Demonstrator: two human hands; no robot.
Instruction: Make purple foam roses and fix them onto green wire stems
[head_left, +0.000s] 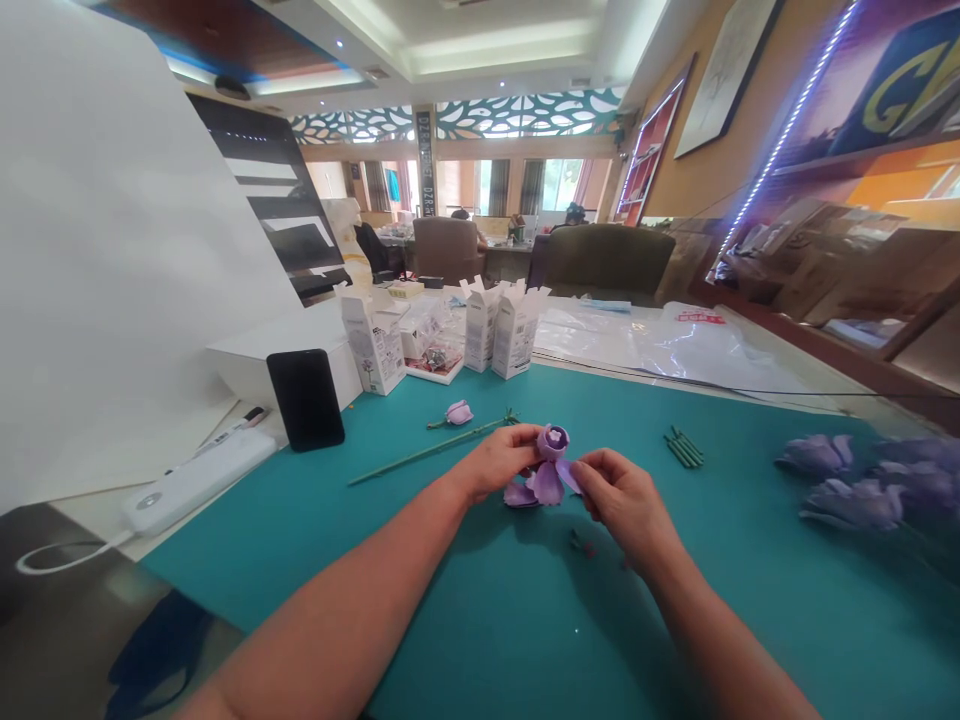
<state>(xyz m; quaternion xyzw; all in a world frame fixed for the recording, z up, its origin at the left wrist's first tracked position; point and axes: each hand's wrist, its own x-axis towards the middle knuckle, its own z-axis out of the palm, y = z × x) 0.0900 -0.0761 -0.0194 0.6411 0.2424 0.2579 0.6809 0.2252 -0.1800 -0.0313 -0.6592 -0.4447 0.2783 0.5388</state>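
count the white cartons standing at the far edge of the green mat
3. One carton stands left, beside the black phone; two more stand side by side behind the plastic tray. Others may be hidden in the clutter behind.

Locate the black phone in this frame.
The phone stands left of centre in the head view, leaning against a white box at the teal mat's far-left edge.

Both forearms bare, no sleeves in view; left hand (pixel 495 462) and right hand (pixel 624 503) ungloved
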